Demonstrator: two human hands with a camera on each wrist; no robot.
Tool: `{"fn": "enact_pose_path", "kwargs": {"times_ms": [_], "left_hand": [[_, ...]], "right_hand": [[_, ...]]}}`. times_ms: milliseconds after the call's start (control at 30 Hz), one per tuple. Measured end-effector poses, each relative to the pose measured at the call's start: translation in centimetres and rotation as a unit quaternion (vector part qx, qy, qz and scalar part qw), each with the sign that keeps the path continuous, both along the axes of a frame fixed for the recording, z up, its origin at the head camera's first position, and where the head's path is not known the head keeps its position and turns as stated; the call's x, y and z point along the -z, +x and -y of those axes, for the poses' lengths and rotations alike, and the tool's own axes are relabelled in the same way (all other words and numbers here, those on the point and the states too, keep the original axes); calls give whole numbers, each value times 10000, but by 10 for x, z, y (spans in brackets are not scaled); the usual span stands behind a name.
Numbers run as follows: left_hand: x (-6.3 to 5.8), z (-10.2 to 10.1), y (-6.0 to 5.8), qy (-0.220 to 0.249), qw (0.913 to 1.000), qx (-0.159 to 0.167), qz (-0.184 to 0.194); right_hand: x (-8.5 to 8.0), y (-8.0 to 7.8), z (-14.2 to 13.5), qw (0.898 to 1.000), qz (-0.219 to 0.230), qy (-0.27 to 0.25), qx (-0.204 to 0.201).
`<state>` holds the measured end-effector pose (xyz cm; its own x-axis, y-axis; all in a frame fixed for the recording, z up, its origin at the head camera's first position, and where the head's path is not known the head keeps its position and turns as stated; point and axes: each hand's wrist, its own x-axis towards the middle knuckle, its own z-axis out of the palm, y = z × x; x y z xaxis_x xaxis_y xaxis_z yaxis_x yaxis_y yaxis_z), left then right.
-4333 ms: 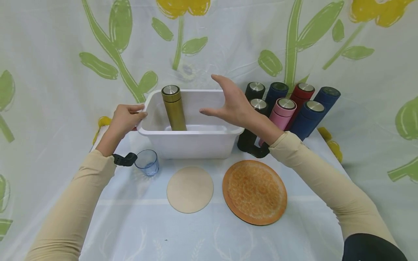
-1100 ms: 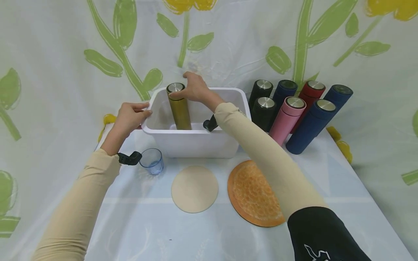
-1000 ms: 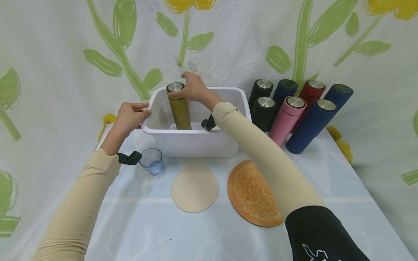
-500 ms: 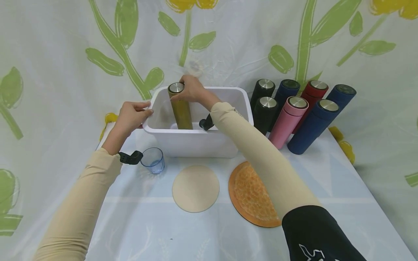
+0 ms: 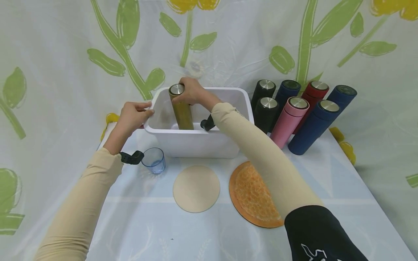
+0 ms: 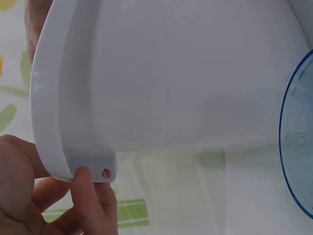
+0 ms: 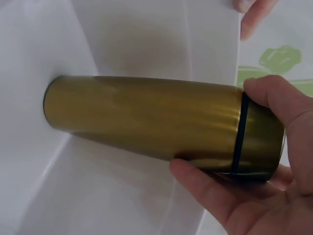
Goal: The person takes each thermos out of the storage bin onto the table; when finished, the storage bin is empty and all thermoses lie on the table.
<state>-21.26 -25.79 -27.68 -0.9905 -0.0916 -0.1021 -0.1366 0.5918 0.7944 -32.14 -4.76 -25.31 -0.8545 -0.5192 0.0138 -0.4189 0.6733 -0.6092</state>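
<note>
A gold thermos bottle [image 5: 182, 115] with a steel-topped lid stands upright inside a white plastic tub [image 5: 196, 145], near its left end. My right hand [image 5: 192, 91] grips the bottle around its upper part; in the right wrist view the thumb and fingers curl about the lid end of the thermos [image 7: 146, 120]. My left hand [image 5: 131, 116] holds the tub's left rim. Seen from the left wrist, fingers of the left hand [image 6: 90, 203] pinch the rim tab with a small hole, under the tub's wall [image 6: 161, 73].
Several thermos bottles, black, blue, red and a pink one [image 5: 289, 121], stand right of the tub. A clear blue glass [image 5: 155, 165] is close to the left wrist camera. A beige disc [image 5: 196, 189] and a brown bread-patterned round mat [image 5: 251, 195] lie in front, the mat partly under the right sleeve.
My right hand came from the tub's right side to the gold thermos, then its fingers closed around the bottle's top. The left hand stays on the rim.
</note>
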Motion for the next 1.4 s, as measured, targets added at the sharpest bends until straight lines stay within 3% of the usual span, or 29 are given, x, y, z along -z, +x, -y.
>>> {"fn": "enact_pose_path", "kwargs": {"times_ms": [167,333,667,833,1133,1400], "left_hand": [[1,-1,1,23,10000,46,1],[0,0,2,15,10000,42,-44],[1,0,0,10,9999,97,-100],[1,2,0,-16,9998,126,-182],[3,6,0,-8,9997,150,-204],[3,5,-3,9,9997,141,-207]], "right_hand": [[-1,2,-2,9999,-23,-132,17],[-9,7,-5,9985,-481,-257,-50],[-29,32,-22,9924,-917,-788,-206],[-32,50,-35,9847,-1321,-1110,-224],[-35,75,-57,9703,-1655,-1758,-112],[-38,99,-80,9485,-1941,-2500,-139]]}}
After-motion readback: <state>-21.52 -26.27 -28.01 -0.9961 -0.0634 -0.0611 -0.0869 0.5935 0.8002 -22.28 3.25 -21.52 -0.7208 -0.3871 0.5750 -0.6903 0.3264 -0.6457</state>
